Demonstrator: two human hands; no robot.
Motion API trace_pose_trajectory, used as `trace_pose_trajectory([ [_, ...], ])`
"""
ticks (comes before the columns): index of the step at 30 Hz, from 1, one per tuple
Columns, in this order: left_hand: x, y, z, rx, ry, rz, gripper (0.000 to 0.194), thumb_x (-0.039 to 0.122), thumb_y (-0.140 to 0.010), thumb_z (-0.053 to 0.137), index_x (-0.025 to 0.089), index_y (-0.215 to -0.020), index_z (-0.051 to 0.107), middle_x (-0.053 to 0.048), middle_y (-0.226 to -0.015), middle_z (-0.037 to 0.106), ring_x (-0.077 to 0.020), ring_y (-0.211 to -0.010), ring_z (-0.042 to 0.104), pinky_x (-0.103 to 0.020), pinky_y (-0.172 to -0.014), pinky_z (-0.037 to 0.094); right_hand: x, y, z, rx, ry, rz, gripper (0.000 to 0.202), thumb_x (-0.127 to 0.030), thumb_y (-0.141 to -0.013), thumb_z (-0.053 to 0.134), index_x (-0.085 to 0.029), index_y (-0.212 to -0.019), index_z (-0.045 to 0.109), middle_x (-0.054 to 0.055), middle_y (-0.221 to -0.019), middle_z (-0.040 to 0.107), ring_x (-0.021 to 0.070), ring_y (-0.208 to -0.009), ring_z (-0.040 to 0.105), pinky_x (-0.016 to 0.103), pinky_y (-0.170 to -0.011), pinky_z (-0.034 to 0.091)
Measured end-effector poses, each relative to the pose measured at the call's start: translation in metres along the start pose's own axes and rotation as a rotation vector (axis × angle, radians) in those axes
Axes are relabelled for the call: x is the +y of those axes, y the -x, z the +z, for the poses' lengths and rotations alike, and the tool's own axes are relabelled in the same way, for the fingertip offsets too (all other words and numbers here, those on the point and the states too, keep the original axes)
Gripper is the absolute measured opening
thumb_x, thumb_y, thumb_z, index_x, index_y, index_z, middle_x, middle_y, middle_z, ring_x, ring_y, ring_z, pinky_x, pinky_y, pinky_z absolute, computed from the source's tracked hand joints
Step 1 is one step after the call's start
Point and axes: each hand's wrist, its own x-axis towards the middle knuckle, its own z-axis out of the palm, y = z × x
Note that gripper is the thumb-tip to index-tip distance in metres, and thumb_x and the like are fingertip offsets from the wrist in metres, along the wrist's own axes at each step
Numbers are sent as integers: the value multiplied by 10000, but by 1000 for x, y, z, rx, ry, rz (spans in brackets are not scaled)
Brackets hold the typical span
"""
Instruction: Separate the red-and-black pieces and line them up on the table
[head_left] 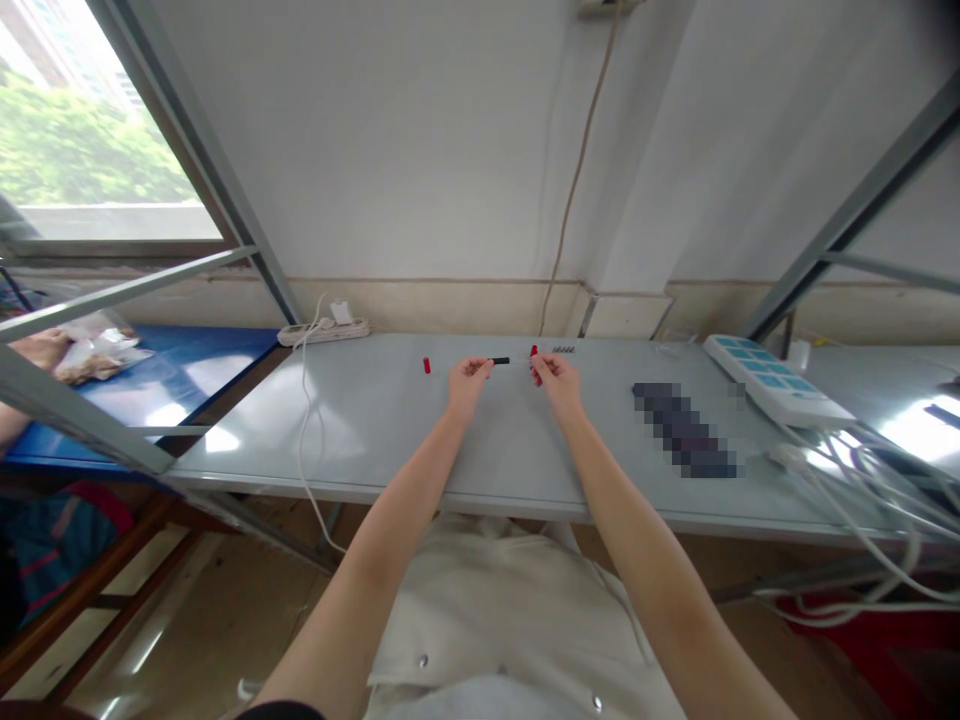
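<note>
My left hand (469, 378) is closed around one end of a small black stick (500, 360), which points right across the grey table. Its exact kind is too small to tell. Facing it, my right hand (556, 379) pinches a small red piece (534, 351) between thumb and fingers. A narrow gap separates the two hands; whether something thin bridges it is too faint to make out. To the left of my left hand, a short red cylinder (427, 365) stands on the table. Just behind my right hand lies a row of several tiny dark pieces (563, 349).
A white power strip (324, 330) with a cable sits at the table's back left. On the right are a blurred dark object (686, 430), a large white power strip (776, 380) and tangled cables. Another person's hand (43, 350) is at the blue table (202, 350).
</note>
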Motion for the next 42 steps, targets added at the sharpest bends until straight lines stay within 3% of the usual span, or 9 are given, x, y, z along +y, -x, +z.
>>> trace_pose_trajectory([
  [6,-4,-1,0,-3,-40,40,128,258,-677,602,151,-740,573,-8,-663,580,-73,-565,507,-203,-540,387,0,5,-2,-36,-11,24,434,-596,-652,522,-185,-793,535,22,-631,561,101,-515,467,260,-527,410],
  [13,-7,2,0,-139,-127,172,373,208,-744,528,187,-1116,506,-49,-902,621,-69,-611,528,-205,-565,412,4,6,0,-71,-129,43,418,-537,-619,601,-177,-819,527,23,-663,585,106,-542,520,284,-595,454],
  [22,-11,4,2,-229,-212,225,609,120,-717,509,238,-1297,366,-41,-956,615,-66,-619,508,-216,-613,434,10,8,2,-116,83,-109,375,-496,-723,506,-192,-942,487,54,-761,603,141,-643,566,307,-637,472],
  [27,-9,4,2,-253,-225,167,613,136,-730,492,257,-1312,341,-40,-980,606,-79,-660,538,-192,-553,416,12,11,1,-136,275,-203,306,-382,-786,444,-196,-1028,473,59,-794,616,145,-627,557,311,-665,445],
  [36,-6,7,0,-221,-260,311,555,100,-734,467,232,-1269,399,-64,-1069,580,-76,-676,541,-195,-572,422,11,13,-1,-139,439,-333,278,-277,-797,420,-191,-1055,478,63,-783,617,182,-711,570,313,-695,412],
  [39,-7,4,-1,-165,-231,347,436,170,-763,488,227,-1194,465,-82,-1151,554,-96,-744,569,-204,-589,430,11,14,0,-158,455,-348,283,-266,-802,413,-193,-1068,475,70,-790,620,187,-712,568,318,-692,414],
  [42,-8,0,-3,-63,-187,358,295,276,-774,519,185,-1053,543,-96,-1076,592,-118,-767,591,-221,-610,438,13,15,2,-203,457,-356,291,-270,-806,410,-196,-1082,471,70,-796,622,190,-709,570,321,-683,420],
])
